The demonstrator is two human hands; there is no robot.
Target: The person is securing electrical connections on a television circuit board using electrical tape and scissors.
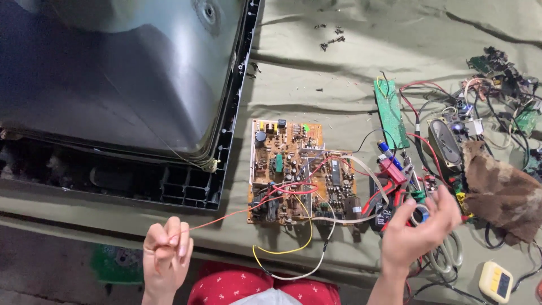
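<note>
- Left hand (165, 247), near left: fingers pressed together, pinching the end of a thin red wire (226, 218).
- Red wire drawn taut from that pinch, rightward and far, to the circuit board (299, 172) at table centre; far end lost among components.
- Right hand (420, 229), near right: fingers curled around a small dark roll of tape (419, 214), held just above the table.
- Handling judgement, wire: very light, limp, slippery insulation; likely weak where joined to the board. Best held near the free end, as now, with gentle pull only.
- Handling judgement, board: stiff, light, fragile on the component face; edges the safe hold.
- Surroundings: large picture tube (118, 79) far left, green board strip (390, 113), brown rag (499, 189), yellow meter (495, 281) near right, all on a drab cloth (316, 73).
</note>
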